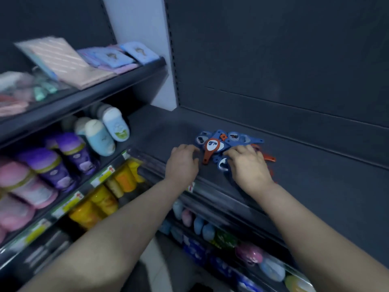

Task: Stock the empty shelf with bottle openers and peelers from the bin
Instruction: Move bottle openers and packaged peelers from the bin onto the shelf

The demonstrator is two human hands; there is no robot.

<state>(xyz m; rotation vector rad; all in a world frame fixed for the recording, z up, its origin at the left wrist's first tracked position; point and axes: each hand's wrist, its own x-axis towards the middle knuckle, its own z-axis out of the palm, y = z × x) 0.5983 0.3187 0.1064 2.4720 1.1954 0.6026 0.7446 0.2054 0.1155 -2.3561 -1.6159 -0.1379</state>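
- Shelf [311, 186]: a dark, flat board in the right-hand bay. Most of its surface is bare.
- Bottle openers [233, 139]: a loose heap, mostly blue with a few orange, lying near the front of the shelf between and under the two hands. One orange opener [211, 146] lies on top with its handle pointing toward the front edge. No peeler can be told apart in the heap, and the bin is out of view.
- Left hand [182, 163]: rests at the heap's left edge with its fingers loosely bent. It holds nothing that shows.
- Right hand [250, 167]: lies palm-down over the right side of the heap, its fingers spread across several openers. Whether any is pinched beneath cannot be told.
- Step in hand, as judged: a batch has been set down and is being gathered or spread out. Stocking looks to be at an early stage.
- Next move, as judged: untangle the overlapping handles, lay the pieces in order, and keep them back from the front rail [212, 193] so none slide off.
- Purple bottles [69, 152]: stock on the neighbouring bay, well apart.
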